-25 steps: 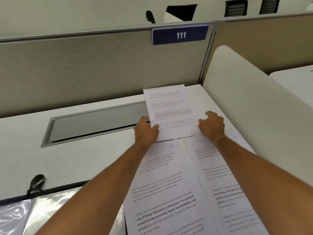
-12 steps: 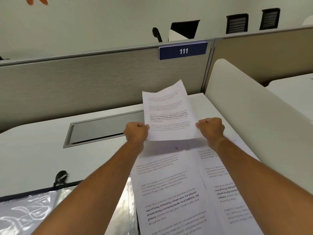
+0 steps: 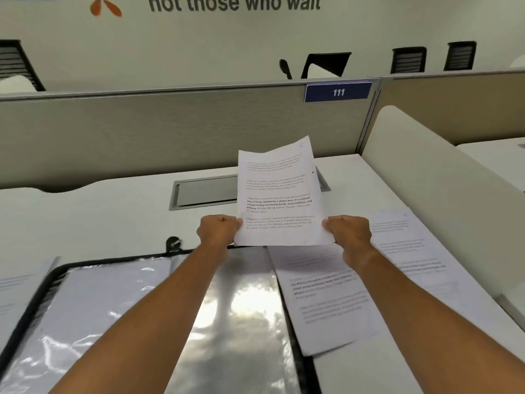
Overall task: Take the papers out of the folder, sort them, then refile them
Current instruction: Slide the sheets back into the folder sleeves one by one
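I hold a printed sheet of paper (image 3: pixel 279 191) upright above the desk. My left hand (image 3: pixel 217 230) pinches its lower left edge and my right hand (image 3: pixel 350 233) pinches its lower right edge. Below my arms lies the open folder (image 3: pixel 244 314) with a black rim and shiny clear plastic sleeves. Two more printed sheets lie flat to the right of the folder, one (image 3: pixel 321 297) beside it and another (image 3: pixel 412 251) farther right. Part of another sheet (image 3: pixel 14 288) shows at the left edge.
The white desk (image 3: pixel 99 223) has a grey metal cable hatch (image 3: pixel 204 191) at the back. A beige partition (image 3: pixel 170 129) with a blue "111" sign (image 3: pixel 338 92) stands behind it. A white rounded divider (image 3: pixel 443 180) closes the right side.
Both hands lifted the sheet off the desk and carried it left, over the folder. The view swung left and up, so the folder now fills the lower middle.
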A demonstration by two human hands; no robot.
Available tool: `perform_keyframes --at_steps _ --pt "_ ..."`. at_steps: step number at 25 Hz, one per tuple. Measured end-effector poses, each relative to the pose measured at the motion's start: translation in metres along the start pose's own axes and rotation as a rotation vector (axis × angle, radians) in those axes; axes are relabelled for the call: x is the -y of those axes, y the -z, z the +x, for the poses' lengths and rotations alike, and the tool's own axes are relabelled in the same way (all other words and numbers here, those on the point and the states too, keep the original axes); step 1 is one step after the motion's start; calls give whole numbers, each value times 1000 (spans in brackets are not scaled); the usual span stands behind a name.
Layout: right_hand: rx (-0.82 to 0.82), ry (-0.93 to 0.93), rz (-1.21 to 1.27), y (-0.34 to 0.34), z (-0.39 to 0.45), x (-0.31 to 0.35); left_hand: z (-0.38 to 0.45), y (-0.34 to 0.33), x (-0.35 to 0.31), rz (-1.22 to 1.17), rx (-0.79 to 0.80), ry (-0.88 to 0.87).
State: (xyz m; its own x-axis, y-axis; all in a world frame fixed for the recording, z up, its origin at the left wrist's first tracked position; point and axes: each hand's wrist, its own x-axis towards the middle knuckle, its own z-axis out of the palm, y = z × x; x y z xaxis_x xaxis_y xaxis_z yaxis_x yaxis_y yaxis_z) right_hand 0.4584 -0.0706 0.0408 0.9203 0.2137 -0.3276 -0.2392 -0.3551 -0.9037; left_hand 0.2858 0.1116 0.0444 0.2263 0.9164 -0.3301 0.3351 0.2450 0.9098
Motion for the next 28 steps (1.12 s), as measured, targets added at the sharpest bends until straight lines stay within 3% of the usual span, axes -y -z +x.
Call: perform_keyframes --at_steps 14,18,23,28 --pt "-54 -59 150 2 -219 -89 -99 187 87 -145 252 173" --pt "-22 -76 228 16 -262 -112 -134 209 115 -131 219 174" --pt "29 -103 512 33 -321 -138 -184 227 153 -136 179 129" --pt "94 -266 757 43 -401 -180 -251 233 189 -180 130 68"
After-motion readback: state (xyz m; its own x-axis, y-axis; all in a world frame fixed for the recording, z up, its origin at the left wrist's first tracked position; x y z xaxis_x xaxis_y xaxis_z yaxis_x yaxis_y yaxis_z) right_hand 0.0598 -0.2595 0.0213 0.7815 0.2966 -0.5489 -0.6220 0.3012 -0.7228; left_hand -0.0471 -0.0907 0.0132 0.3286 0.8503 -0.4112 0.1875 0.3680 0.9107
